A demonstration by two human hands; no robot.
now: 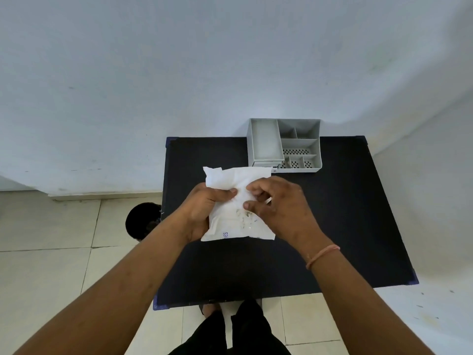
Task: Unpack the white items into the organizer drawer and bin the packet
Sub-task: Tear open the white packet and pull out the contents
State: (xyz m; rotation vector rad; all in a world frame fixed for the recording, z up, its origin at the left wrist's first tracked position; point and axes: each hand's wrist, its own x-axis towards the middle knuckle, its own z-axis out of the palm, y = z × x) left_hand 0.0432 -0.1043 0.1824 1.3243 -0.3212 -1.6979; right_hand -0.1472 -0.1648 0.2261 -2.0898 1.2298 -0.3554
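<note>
A white plastic packet (236, 222) with faint print is held above the middle of the black table (345, 213). My left hand (204, 208) grips its left side, thumb across the front. My right hand (279, 208) pinches the packet's upper right part with bent fingers. The packet's top edge looks crumpled and partly folded. The white items inside are hidden. A grey organizer (300, 144) stands at the table's far edge, its long drawer (265, 140) pulled open on the left side and looking empty.
A black round bin (142, 221) sits on the tiled floor just left of the table. The table's back edge meets a pale wall. My legs in dark clothing show below the table's near edge.
</note>
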